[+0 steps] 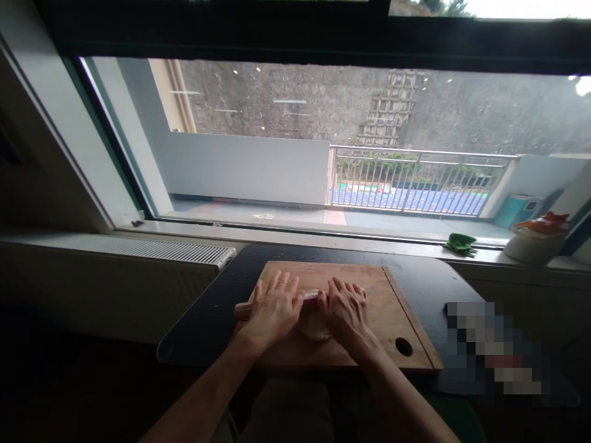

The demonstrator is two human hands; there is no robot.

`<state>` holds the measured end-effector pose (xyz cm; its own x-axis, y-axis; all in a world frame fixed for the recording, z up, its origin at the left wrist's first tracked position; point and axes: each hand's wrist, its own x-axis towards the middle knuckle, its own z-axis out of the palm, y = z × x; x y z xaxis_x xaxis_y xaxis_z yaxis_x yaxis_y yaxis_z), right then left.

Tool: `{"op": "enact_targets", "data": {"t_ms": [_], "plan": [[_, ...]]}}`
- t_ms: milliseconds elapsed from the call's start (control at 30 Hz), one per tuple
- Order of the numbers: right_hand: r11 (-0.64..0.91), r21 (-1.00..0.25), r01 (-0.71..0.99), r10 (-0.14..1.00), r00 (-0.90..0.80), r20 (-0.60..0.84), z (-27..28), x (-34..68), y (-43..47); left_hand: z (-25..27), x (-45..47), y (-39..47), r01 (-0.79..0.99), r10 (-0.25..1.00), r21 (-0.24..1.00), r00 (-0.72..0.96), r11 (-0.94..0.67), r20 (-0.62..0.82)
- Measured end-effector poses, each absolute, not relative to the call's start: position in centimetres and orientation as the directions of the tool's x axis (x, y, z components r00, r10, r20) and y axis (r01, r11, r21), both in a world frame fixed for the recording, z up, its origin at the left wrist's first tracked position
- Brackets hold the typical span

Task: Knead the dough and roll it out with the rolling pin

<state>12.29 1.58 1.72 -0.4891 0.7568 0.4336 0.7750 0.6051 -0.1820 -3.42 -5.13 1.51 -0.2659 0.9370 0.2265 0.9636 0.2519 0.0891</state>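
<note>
A rolling pin (pixel 311 297) lies crosswise over a round, flat piece of pale dough (pixel 314 327) on a wooden cutting board (pixel 373 332). My left hand (pixel 276 307) holds down the pin's left part, its fingers reaching forward over it and its thumb towards the middle. The pin's left end sticks out beyond that hand. My right hand (pixel 345 307) presses on the right part, with fingers bent over the pin. Between my hands a short stretch of the pin shows, with a pale mark on it. Both hands cover parts of the pin, and the right hides the dough's right edge.
The board rests on a dark table (pixel 198 320) below a wide window. A radiator (pixel 175 252) runs along the wall at left. On the sill stand a green object (pixel 460 243) and a white pot (pixel 530 245) with an orange figure. A blurred patch covers something at the table's right.
</note>
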Motion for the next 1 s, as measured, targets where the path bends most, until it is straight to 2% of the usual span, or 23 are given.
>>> {"op": "enact_targets", "data": {"t_ms": [67,167,200,300,367,467,600,667,767,833,900,1000], "plan": [[0.571,-0.217,0.792,0.803,-0.483,0.35,2.2,12.5,2.4,1.8,-2.8,-5.0,0.97,0.952,0.099,-0.236,0.221,0.195],[0.485,-0.291,0.825,0.874,-0.466,0.137,3.2,11.4,5.7,2.3,-3.4,-2.2,0.965,0.969,0.14,-0.233,0.22,0.087],[0.477,-0.297,0.827,0.878,-0.465,0.114,3.5,10.8,7.0,2.5,-4.0,-0.8,0.963,0.97,0.144,-0.236,0.227,0.049],[0.485,-0.293,0.824,0.873,-0.476,0.106,4.0,9.3,9.7,2.7,-5.6,2.9,0.959,0.97,0.152,-0.229,0.238,-0.079],[0.473,-0.291,0.832,0.879,-0.47,0.085,3.8,9.0,10.2,2.6,-6.1,3.9,0.959,0.968,0.153,-0.226,0.24,-0.105],[0.482,-0.305,0.821,0.875,-0.465,0.132,3.1,9.5,9.3,2.2,-5.3,2.2,0.965,0.974,0.132,-0.225,0.227,-0.028],[0.505,-0.332,0.796,0.863,-0.458,0.214,2.3,10.8,7.3,1.8,-3.1,-2.8,0.986,0.969,0.06,-0.165,0.156,0.182],[0.496,-0.335,0.801,0.868,-0.454,0.199,2.3,11.0,7.0,1.8,-2.7,-4.0,0.991,0.971,0.051,-0.135,0.127,0.198],[0.462,-0.34,0.819,0.887,-0.436,0.155,2.8,10.4,7.6,2.0,-3.7,-2.5,0.985,0.988,0.094,-0.147,0.142,0.049],[0.439,-0.339,0.832,0.898,-0.422,0.126,3.4,9.7,8.4,2.1,-5.1,0.1,0.967,0.975,0.13,-0.208,0.217,-0.081],[0.421,-0.334,0.843,0.905,-0.414,0.095,4.0,9.0,9.1,2.2,-6.4,2.7,0.953,0.96,0.148,-0.245,0.263,-0.134],[0.405,-0.33,0.853,0.91,-0.41,0.057,4.5,8.5,9.6,2.0,-7.4,4.6,0.934,0.944,0.159,-0.301,0.321,-0.136]]}}
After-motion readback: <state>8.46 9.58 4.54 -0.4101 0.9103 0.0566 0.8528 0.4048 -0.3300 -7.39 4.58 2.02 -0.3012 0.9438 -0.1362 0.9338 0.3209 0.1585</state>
